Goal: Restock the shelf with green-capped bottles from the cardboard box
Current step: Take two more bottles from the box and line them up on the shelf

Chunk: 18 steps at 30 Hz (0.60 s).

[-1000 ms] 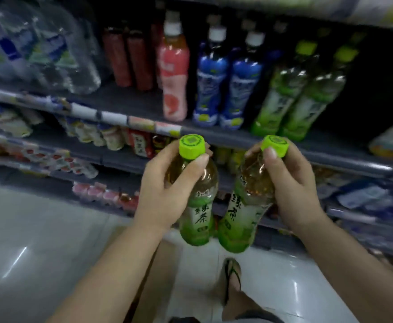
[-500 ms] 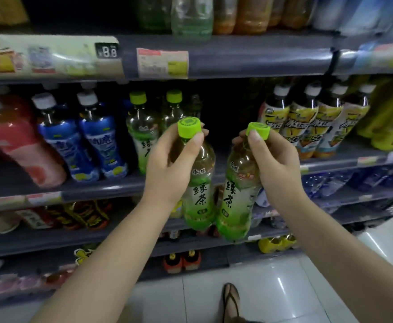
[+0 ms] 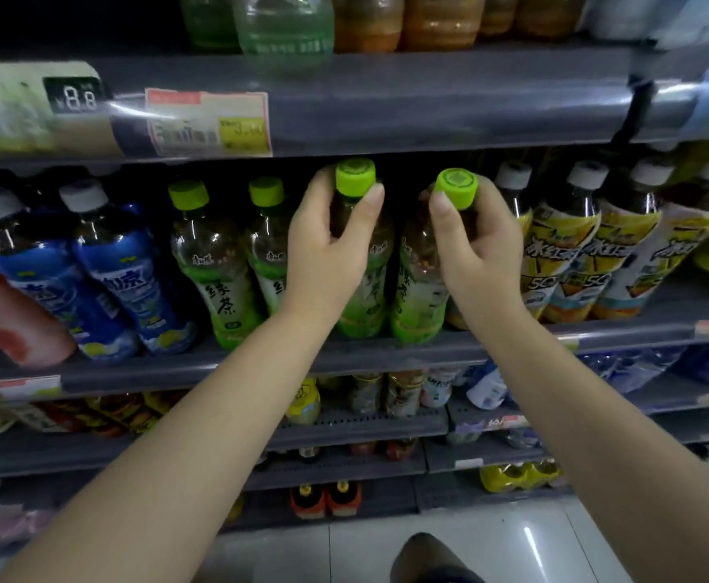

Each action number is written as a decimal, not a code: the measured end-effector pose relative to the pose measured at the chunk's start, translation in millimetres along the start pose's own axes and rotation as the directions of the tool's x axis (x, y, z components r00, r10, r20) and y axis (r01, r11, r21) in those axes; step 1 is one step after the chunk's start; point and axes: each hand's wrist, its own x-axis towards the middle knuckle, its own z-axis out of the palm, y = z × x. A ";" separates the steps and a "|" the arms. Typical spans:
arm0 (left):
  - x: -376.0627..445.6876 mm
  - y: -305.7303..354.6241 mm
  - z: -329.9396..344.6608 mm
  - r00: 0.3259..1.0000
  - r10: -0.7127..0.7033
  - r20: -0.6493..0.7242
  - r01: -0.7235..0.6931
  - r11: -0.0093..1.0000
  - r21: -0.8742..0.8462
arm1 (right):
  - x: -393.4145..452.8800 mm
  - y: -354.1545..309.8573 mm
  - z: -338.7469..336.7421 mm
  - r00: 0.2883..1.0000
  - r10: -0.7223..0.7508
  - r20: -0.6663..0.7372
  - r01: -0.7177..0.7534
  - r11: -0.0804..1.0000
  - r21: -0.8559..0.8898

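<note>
My left hand (image 3: pixel 331 250) grips a green-capped tea bottle (image 3: pixel 365 300) around its neck. My right hand (image 3: pixel 477 241) grips a second green-capped tea bottle (image 3: pixel 418 296) the same way. Both bottles stand upright, side by side, with their bases at the grey shelf (image 3: pixel 386 351), in the gap between the green tea row and the yellow-labelled bottles. Two more green-capped tea bottles (image 3: pixel 214 263) stand on the same shelf just left of my left hand. The cardboard box is out of view.
Blue-labelled bottles (image 3: pixel 104 267) stand left of the green teas, yellow-labelled white-capped bottles (image 3: pixel 588 246) to the right. The shelf above (image 3: pixel 386 103) hangs close over the caps, with price tags on its edge. Lower shelves hold small bottles. White tiled floor (image 3: pixel 512 549) lies below.
Both hands have carried the two bottles up and forward from in front of the shelves into the gap on the middle shelf. The view has risen with them.
</note>
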 end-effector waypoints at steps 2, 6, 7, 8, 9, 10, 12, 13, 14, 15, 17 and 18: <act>2.1 -6.9 4.6 0.999 -0.007 -0.038 0.008 1.000 0.024 | 6.3 9.4 2.9 1.000 0.013 -0.026 -0.012 1.000 0.021; 6.4 -21.1 12.6 0.999 -0.020 -0.045 0.028 0.979 0.204 | 14.3 19.1 7.6 0.999 0.033 -0.038 -0.031 0.998 0.048; 7.9 -22.7 13.0 0.999 -0.024 -0.044 0.034 0.969 0.247 | 14.5 21.4 8.7 0.999 0.041 -0.030 -0.039 0.998 0.046; 9.7 -22.8 13.0 0.999 -0.026 -0.041 0.037 0.960 0.277 | 14.6 24.2 9.5 0.999 0.047 -0.017 -0.047 0.998 0.042; 12.5 -22.6 12.5 0.999 -0.028 -0.036 0.037 0.953 0.299 | 14.7 26.7 10.5 0.999 0.053 -0.003 -0.053 0.998 0.034; 15.4 -21.7 12.0 0.999 -0.033 -0.036 0.043 0.946 0.320 | 14.7 28.3 11.6 0.998 0.062 0.009 -0.062 0.998 0.025; 21.3 -21.2 9.4 0.998 -0.040 -0.051 0.056 0.929 0.367 | 15.7 30.6 13.9 0.996 0.088 0.026 -0.089 0.996 0.016; 23.9 -21.7 8.0 0.998 -0.036 -0.048 0.052 0.923 0.382 | 16.7 31.5 14.9 0.995 0.098 0.032 -0.098 0.995 0.019; 25.0 -21.9 7.1 0.999 -0.032 -0.037 0.044 0.919 0.391 | 18.2 31.7 15.9 0.993 0.107 0.040 -0.108 0.994 0.017; 24.9 -22.9 6.3 0.999 -0.027 -0.020 0.032 0.916 0.399 | 19.5 31.5 16.7 0.992 0.117 0.050 -0.117 0.993 0.011; 22.1 -25.4 5.4 1.000 0.002 0.011 -0.007 0.906 0.423 | 23.4 31.5 17.7 0.988 0.137 0.069 -0.137 0.991 0.000; 20.4 -26.0 5.0 1.000 0.016 0.016 -0.021 0.902 0.431 | 25.2 30.8 17.9 0.985 0.152 0.079 -0.153 0.988 -0.003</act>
